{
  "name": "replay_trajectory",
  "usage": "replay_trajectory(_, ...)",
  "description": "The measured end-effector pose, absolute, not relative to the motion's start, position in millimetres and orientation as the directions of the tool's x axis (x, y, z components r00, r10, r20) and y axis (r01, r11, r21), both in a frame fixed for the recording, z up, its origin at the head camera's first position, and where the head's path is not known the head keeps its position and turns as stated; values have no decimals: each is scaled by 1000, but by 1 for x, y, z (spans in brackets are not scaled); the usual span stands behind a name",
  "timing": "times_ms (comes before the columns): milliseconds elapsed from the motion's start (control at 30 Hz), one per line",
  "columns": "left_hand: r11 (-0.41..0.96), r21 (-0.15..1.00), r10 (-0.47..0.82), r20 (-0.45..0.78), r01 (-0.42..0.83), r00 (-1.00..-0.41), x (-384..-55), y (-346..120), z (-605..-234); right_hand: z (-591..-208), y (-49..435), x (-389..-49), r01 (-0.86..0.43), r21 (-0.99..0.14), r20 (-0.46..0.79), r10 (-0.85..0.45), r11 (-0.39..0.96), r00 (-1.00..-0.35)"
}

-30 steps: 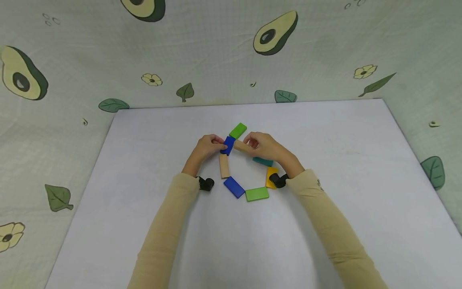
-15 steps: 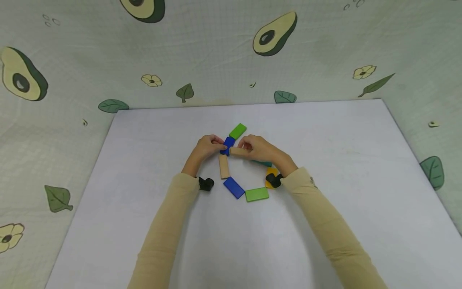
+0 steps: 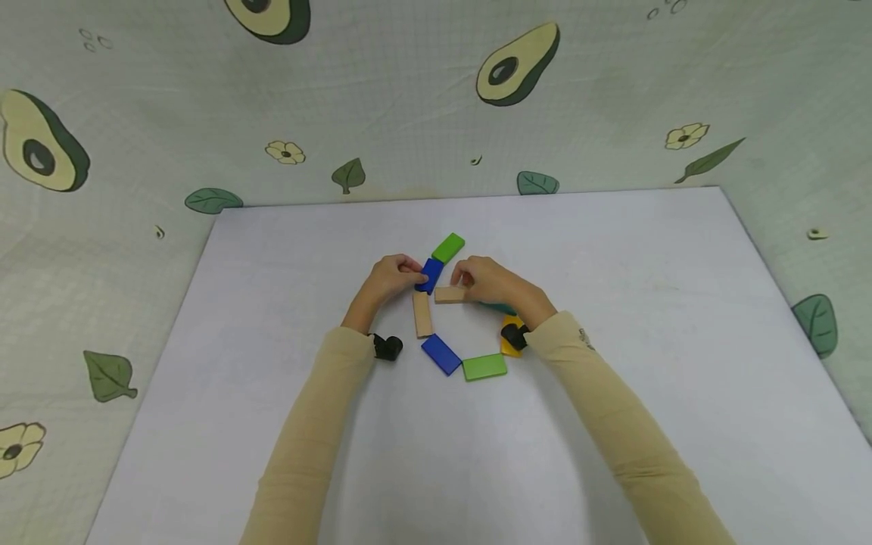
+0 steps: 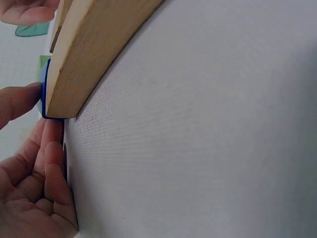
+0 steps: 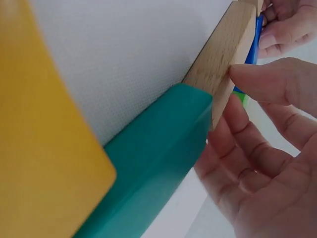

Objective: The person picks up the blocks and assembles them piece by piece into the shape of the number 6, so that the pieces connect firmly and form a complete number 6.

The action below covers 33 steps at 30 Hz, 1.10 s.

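My left hand point(image 3: 393, 276) holds the upper blue block point(image 3: 432, 274) on the white table, thumb on its top and fingers along its outer side. To the right, my right hand point(image 3: 497, 280) pinches a plain wooden block point(image 3: 449, 295) between thumb and fingers. That block lies nearly level in the head view, its left end a little apart from the blue one. In the right wrist view its near end meets the teal block point(image 5: 158, 134). Another plain wooden block point(image 3: 422, 314) stands below the blue block, ends close together. The right hand partly covers the teal block in the head view.
A green block point(image 3: 449, 247) extends up and right from the upper blue one. A lower blue block point(image 3: 441, 354), a lower green block point(image 3: 484, 367) and a yellow block point(image 3: 509, 347) curve round the near side. The black wrist camera point(image 3: 514, 335) partly covers the yellow block.
My right hand has shifted left and slightly nearer, turning the wooden block from slanted to nearly level. Its left end has moved down from the green-blue joint. The left hand has stayed in place.
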<state>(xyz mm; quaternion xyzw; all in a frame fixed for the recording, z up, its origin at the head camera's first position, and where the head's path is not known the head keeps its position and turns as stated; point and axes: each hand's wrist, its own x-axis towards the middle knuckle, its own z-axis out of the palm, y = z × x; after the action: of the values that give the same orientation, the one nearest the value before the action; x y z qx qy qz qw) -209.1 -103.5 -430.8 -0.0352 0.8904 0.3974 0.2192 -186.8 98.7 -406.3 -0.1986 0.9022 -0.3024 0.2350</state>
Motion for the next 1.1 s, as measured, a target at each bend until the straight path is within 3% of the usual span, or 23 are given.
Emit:
replay_trajectory(367, 683, 695, 123, -412, -224, -903, -207, -104, -431, -405, 101, -190, -189, -594, -364, -471, 782, -804)
replay_trajectory(1100, 675, 709, 142, -396, -204, -907, -205, -106, -432, -406, 104, -191, -195, -586, -340, -457, 787, -822)
